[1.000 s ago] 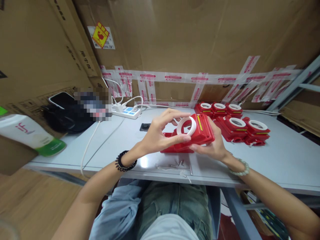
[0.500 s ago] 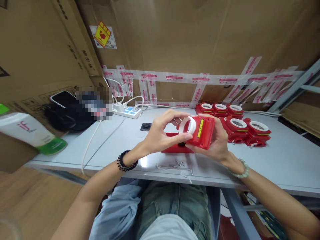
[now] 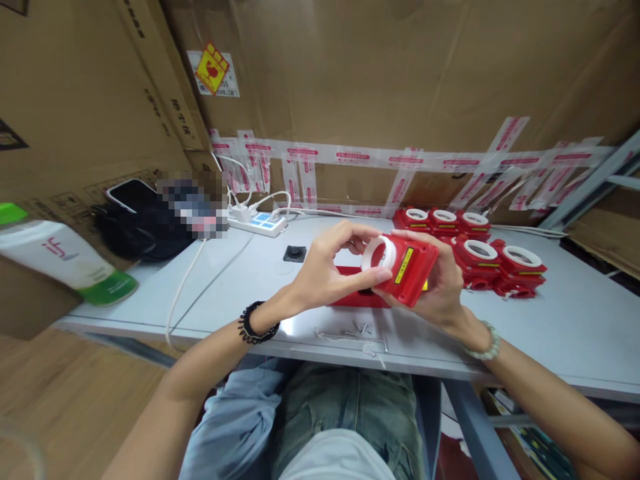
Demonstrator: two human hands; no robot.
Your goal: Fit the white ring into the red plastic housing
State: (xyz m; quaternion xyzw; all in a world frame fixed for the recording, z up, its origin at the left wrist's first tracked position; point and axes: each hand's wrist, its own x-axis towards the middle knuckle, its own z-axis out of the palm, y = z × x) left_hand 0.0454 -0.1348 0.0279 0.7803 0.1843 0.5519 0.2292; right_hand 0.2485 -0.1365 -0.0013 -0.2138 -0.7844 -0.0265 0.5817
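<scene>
**Person's own look**

Both forearms bare, no sleeves in view. Left hand [image 3: 325, 277]: black beaded bracelet [image 3: 257, 325] at wrist, frame centre-left. Right hand [image 3: 443, 287]: pale green bead bracelet [image 3: 483, 347] at wrist, centre-right. Bottom centre: light blue shirt [image 3: 240, 427], grey-green jeans [image 3: 350, 400], w/ whitish cloth [image 3: 340, 460] at lap.
</scene>
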